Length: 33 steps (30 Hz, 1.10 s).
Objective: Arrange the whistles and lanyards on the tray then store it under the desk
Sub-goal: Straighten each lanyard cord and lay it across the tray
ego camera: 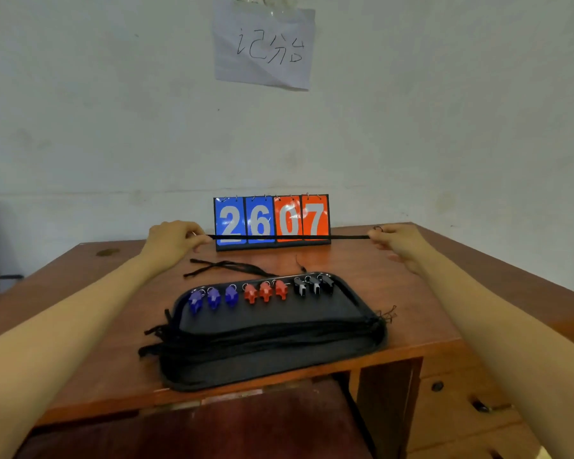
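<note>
A black tray point(345, 354) sits at the desk's front edge. Along its far side lie three blue whistles point(212, 298), three red whistles point(265, 290) and three black whistles point(314, 285) in a row. Several black lanyards point(246, 336) lie stacked across the tray's middle, their ends hanging over its left rim. My left hand point(171, 238) and my right hand point(400, 241) each pinch one end of a black lanyard point(289, 237) stretched taut above the desk, beyond the tray. Another loose lanyard point(226, 267) lies on the desk behind the tray.
A flip scoreboard point(272, 221) reading 26 and 07 stands at the back of the wooden desk point(80, 326), against the wall. A handwritten paper sheet point(264, 44) hangs above. Drawers point(461, 392) are at the desk's right, with an opening under the desk and a dark red seat point(246, 429) below.
</note>
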Tool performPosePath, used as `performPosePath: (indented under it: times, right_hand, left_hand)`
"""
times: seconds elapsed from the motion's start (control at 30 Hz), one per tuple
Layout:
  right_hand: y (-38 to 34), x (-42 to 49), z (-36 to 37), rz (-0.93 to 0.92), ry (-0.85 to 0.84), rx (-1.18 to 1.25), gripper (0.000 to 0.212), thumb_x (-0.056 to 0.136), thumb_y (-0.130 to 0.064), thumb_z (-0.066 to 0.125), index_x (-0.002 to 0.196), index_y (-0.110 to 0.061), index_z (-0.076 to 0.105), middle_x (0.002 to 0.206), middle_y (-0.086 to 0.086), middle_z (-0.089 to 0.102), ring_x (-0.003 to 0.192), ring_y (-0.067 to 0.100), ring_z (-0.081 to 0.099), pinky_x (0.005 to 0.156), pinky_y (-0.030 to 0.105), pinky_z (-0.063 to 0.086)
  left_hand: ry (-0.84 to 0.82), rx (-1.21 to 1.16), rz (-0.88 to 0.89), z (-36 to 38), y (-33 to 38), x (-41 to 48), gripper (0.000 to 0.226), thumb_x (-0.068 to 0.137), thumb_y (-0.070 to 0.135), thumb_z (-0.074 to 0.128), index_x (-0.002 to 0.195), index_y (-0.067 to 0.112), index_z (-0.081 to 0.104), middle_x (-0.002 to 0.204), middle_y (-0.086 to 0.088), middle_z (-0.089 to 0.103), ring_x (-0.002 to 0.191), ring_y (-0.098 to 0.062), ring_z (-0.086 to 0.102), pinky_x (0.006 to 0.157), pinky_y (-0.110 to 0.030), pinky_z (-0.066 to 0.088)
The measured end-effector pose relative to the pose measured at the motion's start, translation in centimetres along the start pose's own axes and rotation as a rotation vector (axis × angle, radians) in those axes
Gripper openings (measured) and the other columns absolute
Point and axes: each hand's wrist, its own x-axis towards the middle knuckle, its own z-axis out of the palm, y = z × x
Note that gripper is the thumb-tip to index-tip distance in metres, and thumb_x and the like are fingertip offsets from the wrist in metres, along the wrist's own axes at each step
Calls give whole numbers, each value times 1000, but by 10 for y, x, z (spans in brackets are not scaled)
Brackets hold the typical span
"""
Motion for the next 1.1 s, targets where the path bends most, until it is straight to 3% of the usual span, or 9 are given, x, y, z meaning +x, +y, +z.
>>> performPosePath:
  times: [0.03,0.13,0.3,0.47,0.67,0.83,1.0,1.1]
  right_hand:
    - [2,-8,0,7,-5,-16,7,88,-20,64,84,-14,64,90,2,64,89,16,55,83,29,39]
    - [10,-28,3,-14,-11,-152,22,90,-16,61,106,-1,66,98,10,63,81,15,56,62,17,37]
    - [20,-54,5,-28,23,-420,24,89,-21,63,102,-2,70,108,13,67,103,27,60,81,32,44]
    - [29,-73,8,-22,1,-591,23,88,-22,63,99,-2,71,104,16,69,66,16,51,62,28,42]
    - [42,-78,7,-14,-8,-741,20,90,-24,61,78,-9,63,100,18,70,75,21,55,78,37,51]
    - [46,-80,9,-28,-75,-737,26,90,-20,60,94,5,68,104,19,69,78,21,52,70,31,41]
    - [48,-80,12,-59,-118,-727,24,90,-18,60,102,1,68,114,16,66,90,22,56,81,30,44]
    - [50,-79,11,-89,-141,-742,27,89,-17,60,113,-6,64,121,13,63,106,25,57,91,32,44]
  left_hand:
    - [-34,-6,-8,-3,-5,-12,22,90,37,56,97,21,69,79,2,69,87,-20,62,85,-35,43]
    - [-169,-38,-28,-7,-16,-47,27,93,31,53,111,18,67,99,-1,71,100,-20,62,94,-38,45]
    - [-216,-96,-44,-6,-22,-88,16,89,37,56,95,24,64,90,4,68,94,-18,62,91,-40,49]
    - [-215,-69,-104,3,-24,-112,19,85,44,61,89,27,68,96,2,70,94,-20,63,89,-42,51]
    - [-241,47,-100,8,-22,-121,20,91,43,51,98,34,67,112,7,66,111,-20,55,102,-41,32]
    - [-252,86,-109,11,-20,-126,20,88,42,56,90,31,73,100,9,65,107,-19,53,96,-41,26]
    - [-206,128,-106,9,-18,-129,13,87,37,60,87,30,71,119,5,60,117,-22,47,103,-45,25]
    - [-216,161,-53,10,-20,-129,18,87,40,58,102,33,66,128,2,56,124,-22,43,106,-47,21]
